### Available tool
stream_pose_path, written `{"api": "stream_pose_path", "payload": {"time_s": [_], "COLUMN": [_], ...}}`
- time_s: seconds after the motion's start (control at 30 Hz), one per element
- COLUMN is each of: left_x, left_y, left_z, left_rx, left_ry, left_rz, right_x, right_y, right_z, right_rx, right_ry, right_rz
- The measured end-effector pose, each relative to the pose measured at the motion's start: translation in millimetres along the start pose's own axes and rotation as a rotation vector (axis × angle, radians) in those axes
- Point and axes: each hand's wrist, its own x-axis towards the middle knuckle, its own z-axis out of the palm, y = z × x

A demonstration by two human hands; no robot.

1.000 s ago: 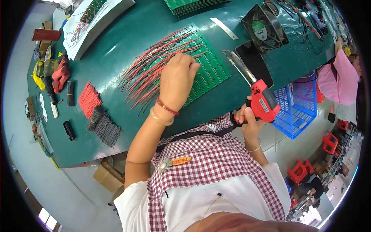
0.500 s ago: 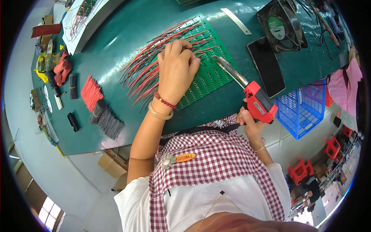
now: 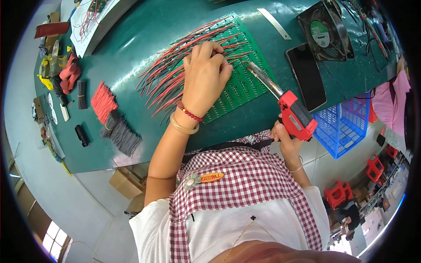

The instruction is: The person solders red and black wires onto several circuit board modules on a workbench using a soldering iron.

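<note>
My left hand point(image 3: 205, 72) is bent over a green circuit board point(image 3: 245, 81), its fingers pinched together. A red wire point(image 3: 240, 56) comes out from under the fingers; the fingertips themselves are hidden. Rows of red and black wires point(image 3: 164, 65) lie across the board's left part and trail off onto the table. My right hand point(image 3: 287, 138) grips the handle of a red and black soldering gun point(image 3: 296, 116). The gun's metal tip point(image 3: 252, 66) points up and left, over the board close to my left fingers. I cannot tell whether it touches anything.
On the left lie a red wire bundle point(image 3: 102, 101), a grey wire bundle point(image 3: 123, 136) and a black clip-like piece point(image 3: 81, 136). A phone point(image 3: 307, 76), a fan point(image 3: 322, 33) and a pale blade-like strip point(image 3: 274, 23) lie right of the board. Below the table edge stands a blue crate point(image 3: 340, 127).
The view has shifted slightly. My left hand sits a little farther right against the wires, its fingers still pinched. The soldering gun stays in my right hand, its tip near the board.
</note>
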Motion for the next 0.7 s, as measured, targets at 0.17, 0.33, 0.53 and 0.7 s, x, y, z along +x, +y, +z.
{"api": "stream_pose_path", "payload": {"time_s": [0.17, 0.33, 0.53, 0.7], "left_x": [-1.1, -0.7, -0.7, -1.0], "left_y": [2.6, 2.5, 1.7, 2.4], "left_z": [1.2, 2.0, 3.0, 3.7], "left_rx": [0.002, 0.012, 0.008, 0.016], "left_ry": [0.0, 0.0, 0.011, 0.028], "left_rz": [0.003, -0.003, -0.005, -0.004], "right_x": [-3.4, -3.2, -4.3, -5.7], "right_y": [2.4, -4.0, -2.1, -0.9], "right_z": [-2.6, 2.9, -0.9, 0.0], "right_rx": [-0.011, 0.062, -0.045, -0.055], "right_ry": [0.022, 0.057, 0.009, 0.004], "right_rz": [0.005, 0.026, 0.033, 0.005]}}
